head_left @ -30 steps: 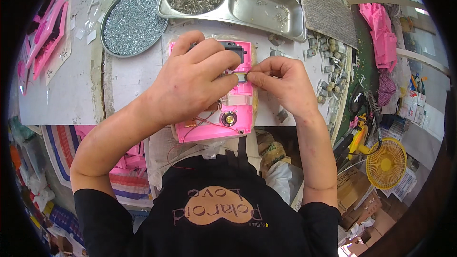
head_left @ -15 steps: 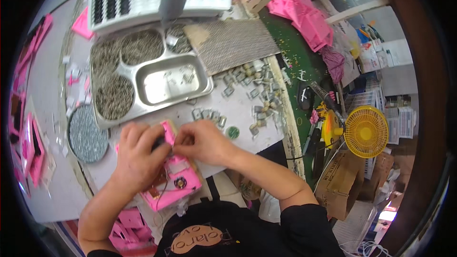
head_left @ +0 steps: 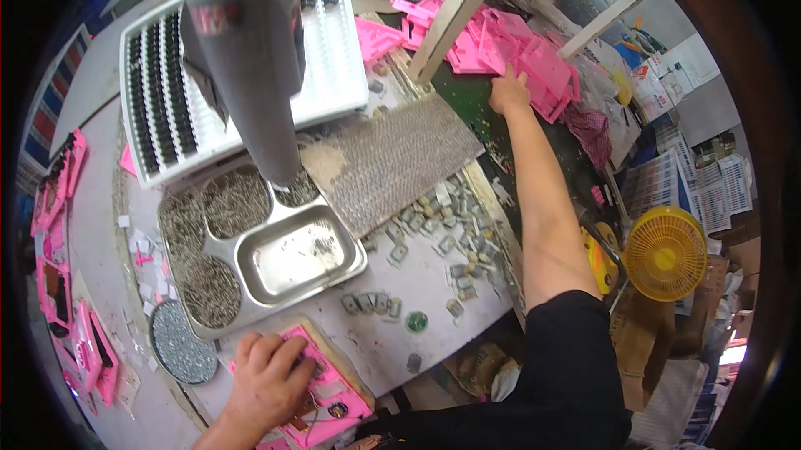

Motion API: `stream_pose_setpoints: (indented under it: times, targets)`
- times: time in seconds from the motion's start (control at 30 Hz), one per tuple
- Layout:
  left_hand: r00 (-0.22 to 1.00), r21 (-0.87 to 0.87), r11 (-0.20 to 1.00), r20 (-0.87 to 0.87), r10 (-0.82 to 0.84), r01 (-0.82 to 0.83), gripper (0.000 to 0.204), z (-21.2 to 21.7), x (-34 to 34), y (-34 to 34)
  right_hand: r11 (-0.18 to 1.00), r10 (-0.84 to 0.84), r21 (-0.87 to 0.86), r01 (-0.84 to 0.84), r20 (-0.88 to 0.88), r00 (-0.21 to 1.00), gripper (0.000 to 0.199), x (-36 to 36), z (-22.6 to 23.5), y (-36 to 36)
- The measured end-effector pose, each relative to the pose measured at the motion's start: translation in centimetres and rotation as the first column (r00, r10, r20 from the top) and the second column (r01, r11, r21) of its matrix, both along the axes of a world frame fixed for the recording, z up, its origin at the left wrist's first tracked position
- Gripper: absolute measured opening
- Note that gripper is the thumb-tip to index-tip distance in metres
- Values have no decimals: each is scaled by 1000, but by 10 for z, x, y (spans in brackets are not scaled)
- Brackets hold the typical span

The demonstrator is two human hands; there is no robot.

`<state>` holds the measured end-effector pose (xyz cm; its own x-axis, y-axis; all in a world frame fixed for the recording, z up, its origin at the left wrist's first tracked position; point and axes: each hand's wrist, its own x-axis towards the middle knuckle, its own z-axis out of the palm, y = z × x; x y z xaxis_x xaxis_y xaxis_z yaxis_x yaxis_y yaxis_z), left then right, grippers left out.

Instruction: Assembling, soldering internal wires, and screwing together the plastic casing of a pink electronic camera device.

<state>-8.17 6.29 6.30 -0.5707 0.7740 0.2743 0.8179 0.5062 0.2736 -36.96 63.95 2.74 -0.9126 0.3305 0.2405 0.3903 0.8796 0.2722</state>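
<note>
Item: pink plastic housing (head_left: pixel 321 392), open-faced with wiring and a small round part showing, lay flat at the near edge of the white table (head_left: pixel 434 283), directly before you. Your left hand (head_left: pixel 267 375) rested palm down on its left half, fingers (head_left: pixel 288 351) spread and lightly curled over the top, pressing rather than gripping.

Item: your right hand (head_left: pixel 509 91) was stretched far out to the right, well apart from the housing, fingers extended and touching the near edge of a heap of pink plastic parts (head_left: pixel 501 41); whether it had closed on a piece, I cannot tell.

Item: compartmented steel tray (head_left: pixel 275 262) just beyond the housing, several wells filled with small metal screws, the largest well nearly bare.

Item: round dish of fine metal pieces (head_left: pixel 179 346), just left of your left hand.

Item: small grey metal components (head_left: pixel 442 233), scattered and in a short row, between tray and right arm.

Item: grey textured mat (head_left: pixel 392 158), beyond the tray.

Item: white slotted rack (head_left: pixel 242 66), at the far side, with a grey hanging tool (head_left: pixel 250 58) in front of it.

Item: yellow fan (head_left: pixel 665 252), right of the table.
</note>
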Motion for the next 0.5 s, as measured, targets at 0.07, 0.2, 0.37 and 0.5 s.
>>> stream_pose_setpoints:
  times: [0.07, 0.2, 0.37, 0.5]
  targets:
    - [1000, 2, 1000, -19, 23, -23, 27, -5, 0, -1, 994, -21, 107, 34, -116, 993, 28, -20, -29, 25]
    - [999, 34, 998, 17, 52, -52, 25, -1, 7, 7, 967, 251, 38, -253, -347, 904, 20, -20, -17, 47]
    - [994, 111, 988, 7, 109, -109, 22, -16, 6, -2, 713, 75, -231, -662, -914, 399, 19, 52, 59, -25]
    - [991, 107, 986, -34, 129, -125, 32, -11, 12, -19, -36, -300, -443, -896, -850, 432, 68, 204, 105, -139]
